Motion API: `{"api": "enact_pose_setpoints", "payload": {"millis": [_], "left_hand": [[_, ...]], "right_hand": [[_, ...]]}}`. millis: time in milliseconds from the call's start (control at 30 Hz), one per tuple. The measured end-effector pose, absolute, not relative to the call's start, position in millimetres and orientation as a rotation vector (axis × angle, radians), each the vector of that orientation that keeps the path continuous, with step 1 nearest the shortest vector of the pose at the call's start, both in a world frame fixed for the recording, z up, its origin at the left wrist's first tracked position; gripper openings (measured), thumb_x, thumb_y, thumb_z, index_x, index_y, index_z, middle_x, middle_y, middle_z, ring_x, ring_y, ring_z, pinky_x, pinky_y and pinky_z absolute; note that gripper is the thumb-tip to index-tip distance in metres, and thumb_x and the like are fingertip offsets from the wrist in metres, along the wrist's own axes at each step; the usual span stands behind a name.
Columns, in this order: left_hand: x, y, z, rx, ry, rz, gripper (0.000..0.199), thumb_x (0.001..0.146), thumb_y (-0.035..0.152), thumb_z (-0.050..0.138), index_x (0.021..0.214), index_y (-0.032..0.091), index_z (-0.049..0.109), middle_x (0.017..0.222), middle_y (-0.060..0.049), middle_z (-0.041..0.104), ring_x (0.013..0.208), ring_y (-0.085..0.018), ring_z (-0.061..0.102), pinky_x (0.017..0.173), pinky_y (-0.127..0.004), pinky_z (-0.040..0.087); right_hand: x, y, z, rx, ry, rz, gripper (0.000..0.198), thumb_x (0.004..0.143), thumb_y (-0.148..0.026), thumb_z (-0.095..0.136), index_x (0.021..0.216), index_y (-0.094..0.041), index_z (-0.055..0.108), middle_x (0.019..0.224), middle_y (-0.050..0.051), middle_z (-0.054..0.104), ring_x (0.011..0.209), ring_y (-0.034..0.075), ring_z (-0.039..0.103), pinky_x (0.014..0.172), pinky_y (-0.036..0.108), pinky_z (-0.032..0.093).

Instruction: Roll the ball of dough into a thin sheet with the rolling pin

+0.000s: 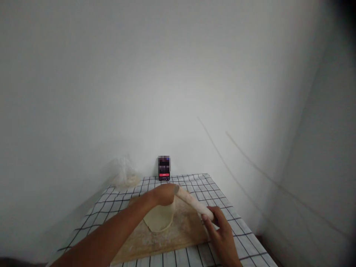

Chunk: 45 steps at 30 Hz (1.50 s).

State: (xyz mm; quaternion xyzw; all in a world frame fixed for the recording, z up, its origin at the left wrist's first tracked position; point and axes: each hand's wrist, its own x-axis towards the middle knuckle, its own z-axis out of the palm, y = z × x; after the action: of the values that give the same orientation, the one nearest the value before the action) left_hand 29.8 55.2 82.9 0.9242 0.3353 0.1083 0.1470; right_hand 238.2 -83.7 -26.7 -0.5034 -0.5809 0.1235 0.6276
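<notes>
A flat, pale sheet of rolled dough (159, 219) lies on a floured wooden board (183, 231). My right hand (222, 231) grips the near end of a whitish rolling pin (194, 204), which slants up to the left over the right side of the board. Reaching across from the lower left, my left hand (165, 193) is above the far part of the dough, close by the pin's far end. Its fingers are turned away and hidden, so I cannot see whether they touch the dough. My left forearm covers part of the board and the dough's upper left edge.
A checked cloth (200, 181) covers the table. Against the wall at the back stands a phone (164, 168) with its screen lit. A clear plastic bag (125, 176) with something pale inside sits at the back left corner.
</notes>
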Motion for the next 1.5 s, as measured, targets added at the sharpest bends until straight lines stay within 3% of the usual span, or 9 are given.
{"api": "enact_pose_setpoints", "payload": {"millis": [100, 267, 467, 867, 1033, 1133, 1200, 1300, 1500], "left_hand": [[7.9, 76.7, 90.5, 2.477, 1.024, 0.506, 0.024, 0.081, 0.021, 0.056, 0.098, 0.020, 0.073, 0.099, -0.006, 0.078, 0.091, -0.023, 0.071, 0.079, -0.031, 0.055], [-31.1, 75.0, 94.9, 2.231, 1.090, 0.771, 0.044, 0.095, 0.037, 0.039, 0.123, 0.014, 0.064, 0.115, -0.013, 0.075, 0.092, -0.022, 0.073, 0.075, -0.033, 0.056], [-55.3, 29.8, 74.4, 2.195, 1.085, 0.918, 0.041, 0.097, 0.050, 0.043, 0.104, 0.020, 0.070, 0.108, -0.008, 0.076, 0.106, -0.024, 0.069, 0.093, -0.035, 0.052], [-52.5, 16.5, 15.7, 2.326, 1.297, 0.950, 0.042, 0.106, 0.040, 0.027, 0.102, 0.023, 0.065, 0.106, -0.007, 0.075, 0.104, -0.023, 0.068, 0.094, -0.035, 0.050], [-46.9, 22.0, 18.2, 2.472, 1.373, 0.916, 0.036, 0.106, 0.034, 0.032, 0.111, 0.022, 0.065, 0.115, -0.010, 0.071, 0.114, -0.029, 0.061, 0.111, -0.050, 0.038], [-45.4, 31.5, 17.8, 2.519, 1.420, 0.869, 0.035, 0.106, 0.029, 0.033, 0.112, 0.020, 0.066, 0.115, -0.013, 0.071, 0.114, -0.030, 0.062, 0.111, -0.053, 0.039], [-44.8, 38.6, 13.2, 2.539, 1.439, 0.831, 0.034, 0.106, 0.026, 0.033, 0.112, 0.019, 0.066, 0.116, -0.014, 0.071, 0.118, -0.031, 0.061, 0.110, -0.054, 0.042], [-45.0, 46.8, 1.9, 2.567, 1.458, 0.783, 0.033, 0.104, 0.021, 0.036, 0.120, 0.020, 0.065, 0.129, -0.015, 0.067, 0.132, -0.035, 0.054, 0.114, -0.061, 0.038], [-45.1, 51.2, -15.9, 2.587, 1.497, 0.775, 0.036, 0.105, 0.026, 0.038, 0.133, 0.020, 0.059, 0.144, -0.016, 0.061, 0.145, -0.036, 0.044, 0.116, -0.065, 0.036]], "right_hand": [[236.6, -83.6, -26.1, -1.230, -1.361, 0.334, 0.041, 0.096, -0.062, 0.057, 0.090, -0.023, 0.065, 0.076, 0.001, 0.064, 0.071, 0.020, 0.061, 0.063, 0.029, 0.049], [229.0, -83.6, -25.2, -1.469, -1.532, 0.298, 0.047, 0.091, -0.070, 0.060, 0.085, -0.024, 0.067, 0.073, 0.000, 0.067, 0.066, 0.019, 0.062, 0.060, 0.029, 0.045], [212.4, -77.3, 2.8, -1.669, -1.774, 0.095, 0.047, 0.095, -0.068, 0.055, 0.081, -0.025, 0.066, 0.079, 0.001, 0.070, 0.068, 0.018, 0.066, 0.060, 0.029, 0.039], [196.0, -30.7, 44.0, -1.686, -2.310, 0.028, 0.048, 0.092, -0.066, 0.063, 0.073, -0.022, 0.066, 0.078, 0.002, 0.070, 0.068, 0.017, 0.062, 0.059, 0.028, 0.030], [202.3, -18.1, 47.0, -1.655, -2.388, 0.103, 0.053, 0.105, -0.058, 0.041, 0.077, -0.022, 0.067, 0.078, 0.002, 0.068, 0.067, 0.016, 0.061, 0.061, 0.028, 0.033], [204.0, -6.9, 45.8, -1.639, -2.453, 0.094, 0.056, 0.110, -0.048, 0.027, 0.088, -0.022, 0.070, 0.088, 0.005, 0.071, 0.078, 0.018, 0.065, 0.069, 0.029, 0.042], [205.7, 1.7, 41.9, -1.573, -2.476, 0.068, 0.050, 0.110, -0.047, 0.028, 0.111, -0.022, 0.071, 0.111, 0.009, 0.072, 0.100, 0.022, 0.067, 0.085, 0.034, 0.047], [210.0, 13.6, 30.4, -1.491, -2.452, 0.082, 0.050, 0.109, -0.046, 0.031, 0.144, -0.021, 0.056, 0.143, 0.013, 0.061, 0.130, 0.027, 0.056, 0.107, 0.045, 0.044], [217.6, 16.8, -0.3, -1.532, -2.352, 0.116, 0.049, 0.106, -0.033, 0.036, 0.150, -0.018, 0.051, 0.154, 0.013, 0.053, 0.141, 0.029, 0.050, 0.115, 0.052, 0.041]]}}
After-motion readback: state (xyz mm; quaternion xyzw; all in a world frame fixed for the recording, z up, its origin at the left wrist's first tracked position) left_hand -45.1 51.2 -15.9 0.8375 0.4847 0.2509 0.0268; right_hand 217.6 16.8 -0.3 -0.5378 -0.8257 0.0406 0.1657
